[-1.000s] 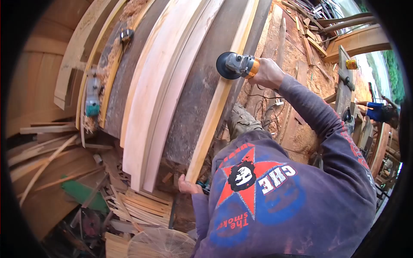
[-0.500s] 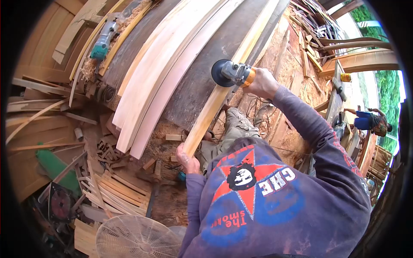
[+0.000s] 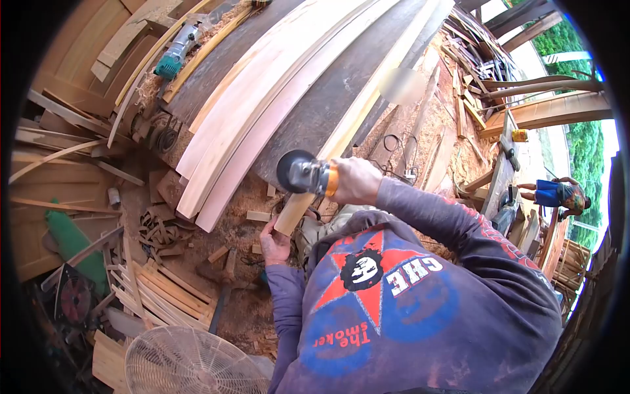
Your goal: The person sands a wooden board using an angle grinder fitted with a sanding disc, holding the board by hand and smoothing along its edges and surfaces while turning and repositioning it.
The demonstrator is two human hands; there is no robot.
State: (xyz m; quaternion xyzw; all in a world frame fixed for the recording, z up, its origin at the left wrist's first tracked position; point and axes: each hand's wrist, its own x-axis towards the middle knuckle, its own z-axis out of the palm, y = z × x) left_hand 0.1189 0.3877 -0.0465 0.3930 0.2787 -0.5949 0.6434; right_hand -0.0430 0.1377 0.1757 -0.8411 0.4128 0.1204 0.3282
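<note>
My right hand (image 3: 357,182) is closed around the orange-and-grey body of an angle grinder (image 3: 308,176). Its round dark disc lies over a long, narrow wooden strip (image 3: 357,125), close to the strip's near end. My left hand (image 3: 275,244) grips that near end from the side, the fingers partly hidden by the wood. The strip runs away from me along the edge of a dark workbench (image 3: 295,125). Beside it on the bench lie several wide, curved pale boards (image 3: 262,92).
A teal power tool (image 3: 177,52) rests among shavings at the far left. Offcuts and a stack of slats (image 3: 174,289) lie at lower left, near a fan (image 3: 197,361). Cables (image 3: 394,148) cross the sawdust-covered floor. Another person (image 3: 561,196) stands at far right.
My right hand has drawn the grinder along the strip towards me, closer to my left hand. The left hand has stayed at the near end, and the view has shifted slightly.
</note>
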